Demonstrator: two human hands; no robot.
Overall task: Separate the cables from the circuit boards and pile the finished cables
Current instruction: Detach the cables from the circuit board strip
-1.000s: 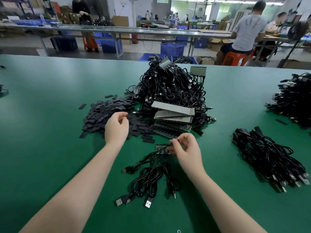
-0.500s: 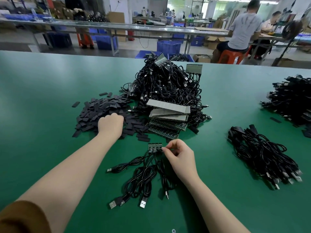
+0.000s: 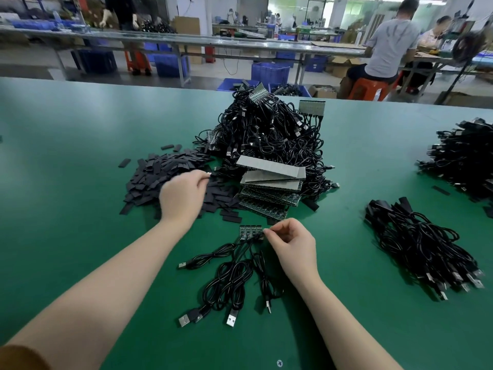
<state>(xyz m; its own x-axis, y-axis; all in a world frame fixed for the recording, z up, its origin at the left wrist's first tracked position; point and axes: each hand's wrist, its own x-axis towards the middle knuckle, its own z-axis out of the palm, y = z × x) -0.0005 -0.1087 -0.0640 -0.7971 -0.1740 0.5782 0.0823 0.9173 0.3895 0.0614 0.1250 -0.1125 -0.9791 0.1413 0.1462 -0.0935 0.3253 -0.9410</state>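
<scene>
**Pinch at the board end, left hand out at the sleeve pile**

Right hand [image 3: 292, 243] pinches the right end of the small circuit board [image 3: 250, 231]; grip is narrow, thumb and forefinger closed on the board edge or on a cable joint there, cannot tell which. Board lies flat on the green surface [image 3: 80, 156], just in front of the stack of boards [image 3: 269, 188] and the big tangle of unsorted cables [image 3: 269, 129].

Left hand [image 3: 182, 194] is over the pile of black flat pieces [image 3: 160, 177], fingers curled, something small and light-coloured at the fingertips near the pile's right side; blurred, so cannot tell what it holds.

Doing the step well, as a judgement: hold the board down close to the joint, pull each cable straight along its own run rather than sideways, one at a time, so the thin board does not flex or snap. Second hand would help brace it.

Orientation: board's long axis runs left-right across the view. Attached cables [image 3: 232, 279] leave its near edge and fan toward the person, USB plugs [image 3: 232, 317] pointing at the near edge of the surface.

Finished cables [image 3: 416, 244] sit well to the right, plugs aimed lower right.
</scene>
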